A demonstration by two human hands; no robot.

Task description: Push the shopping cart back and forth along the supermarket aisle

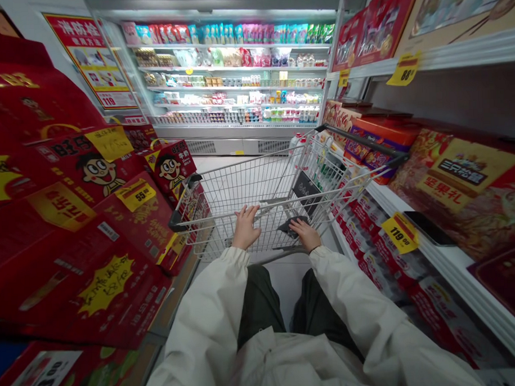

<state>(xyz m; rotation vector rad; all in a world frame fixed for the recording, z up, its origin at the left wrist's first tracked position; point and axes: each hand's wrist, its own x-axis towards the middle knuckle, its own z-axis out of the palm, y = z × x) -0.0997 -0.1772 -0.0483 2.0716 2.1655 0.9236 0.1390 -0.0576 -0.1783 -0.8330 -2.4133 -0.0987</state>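
My left hand [246,227] is at the near side rim of a wire shopping cart [256,167], its fingers stretched out and the thumb apart. It appears to rest on the rim without grasping it. A little to the right, my right hand [306,234] has its fingers over a dark grey piece [286,226], perhaps cloth or plastic, at the same side of the cart. The thumb's grip is hard to make out. Lying crosswise before me, the cart has its dark handle [361,144] at the right and a black panel [307,192] inside.
Stacked red gift boxes [111,232] line the left side. Along the right runs a white shelf [433,260] with boxed snacks [464,186] and a dark phone-like slab [430,228]. Beyond the cart stands a lit refrigerated case [237,92]. Bottles [298,142] stand on the floor behind the cart.
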